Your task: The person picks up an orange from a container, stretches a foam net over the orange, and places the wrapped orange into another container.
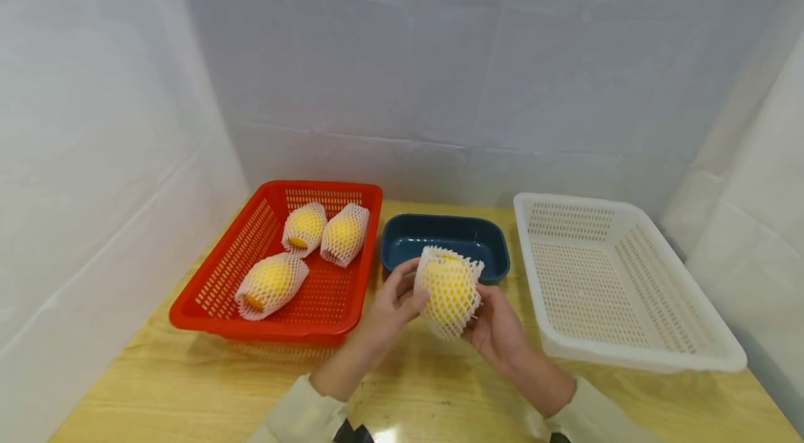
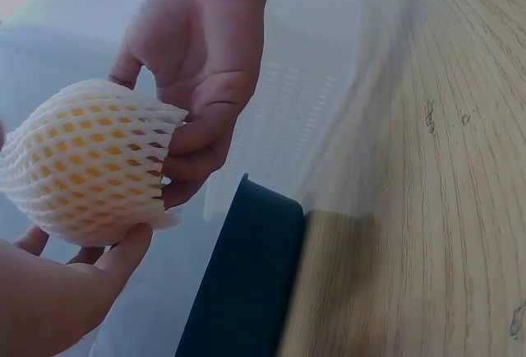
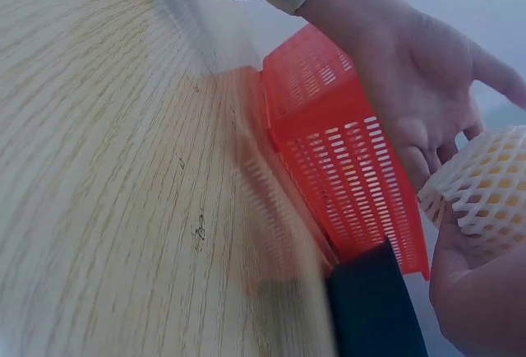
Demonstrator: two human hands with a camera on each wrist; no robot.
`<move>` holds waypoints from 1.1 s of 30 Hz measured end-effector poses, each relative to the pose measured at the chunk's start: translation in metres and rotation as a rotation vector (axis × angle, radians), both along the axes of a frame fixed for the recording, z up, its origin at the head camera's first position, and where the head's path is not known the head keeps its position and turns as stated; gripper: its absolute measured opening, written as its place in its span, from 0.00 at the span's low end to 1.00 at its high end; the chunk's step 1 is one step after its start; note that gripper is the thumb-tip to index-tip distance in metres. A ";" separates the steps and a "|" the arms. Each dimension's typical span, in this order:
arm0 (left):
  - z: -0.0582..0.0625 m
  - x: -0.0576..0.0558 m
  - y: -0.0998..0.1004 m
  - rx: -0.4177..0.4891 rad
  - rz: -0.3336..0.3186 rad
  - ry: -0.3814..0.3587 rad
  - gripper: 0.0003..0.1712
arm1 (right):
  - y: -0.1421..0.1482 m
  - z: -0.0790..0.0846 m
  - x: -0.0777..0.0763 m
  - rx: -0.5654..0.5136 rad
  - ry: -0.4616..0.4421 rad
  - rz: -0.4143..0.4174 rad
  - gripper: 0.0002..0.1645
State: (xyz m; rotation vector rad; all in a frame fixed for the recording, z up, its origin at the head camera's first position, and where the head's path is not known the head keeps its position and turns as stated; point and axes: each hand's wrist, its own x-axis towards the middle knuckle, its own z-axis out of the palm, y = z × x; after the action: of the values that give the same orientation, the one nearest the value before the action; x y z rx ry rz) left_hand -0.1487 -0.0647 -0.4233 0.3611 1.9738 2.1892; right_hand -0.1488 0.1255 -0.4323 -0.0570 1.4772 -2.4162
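A yellow mango [image 1: 447, 293] in a white foam net is held up between both hands, above the near rim of the dark blue basin [image 1: 411, 223]. My left hand [image 1: 389, 314] grips it from the left, thumb on the near side and fingers round the back. On the right, my right hand [image 1: 502, 335] holds its lower side with bent fingers. The net [image 2: 90, 159] wraps the fruit closely in the left wrist view, its cut edge by the fingertips. In the right wrist view the netted mango [image 3: 497, 180] is partly cut off by the frame edge.
A red basket [image 1: 326, 300] with three netted mangoes [image 1: 273, 282] stands to the left. The white basket [image 1: 597, 289] is at the right. All stand on a wooden table [image 1: 427, 394], with white sheeting [image 1: 402, 66] behind and at both sides.
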 end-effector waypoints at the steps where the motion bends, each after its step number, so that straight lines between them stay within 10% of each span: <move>1: 0.000 0.000 0.000 -0.014 0.000 0.006 0.37 | 0.000 0.000 0.000 0.011 0.006 0.009 0.19; 7: -0.004 0.000 0.001 -0.031 0.015 -0.031 0.42 | 0.002 0.003 0.001 0.178 0.050 0.089 0.27; 16: -0.010 0.000 -0.005 0.077 -0.008 -0.210 0.35 | 0.001 0.004 0.004 0.780 0.220 0.027 0.32; 22: -0.015 0.001 -0.007 0.158 -0.040 -0.290 0.29 | -0.002 0.002 0.005 0.703 0.414 -0.113 0.21; 33: -0.013 0.001 -0.005 0.078 -0.071 -0.304 0.37 | -0.002 -0.003 0.004 0.575 0.293 -0.032 0.35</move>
State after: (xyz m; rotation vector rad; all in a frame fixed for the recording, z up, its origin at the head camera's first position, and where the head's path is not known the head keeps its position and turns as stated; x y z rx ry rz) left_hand -0.1481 -0.0699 -0.4366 0.0972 1.6930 2.1346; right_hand -0.1449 0.1238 -0.4351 -0.2672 2.2629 -1.9722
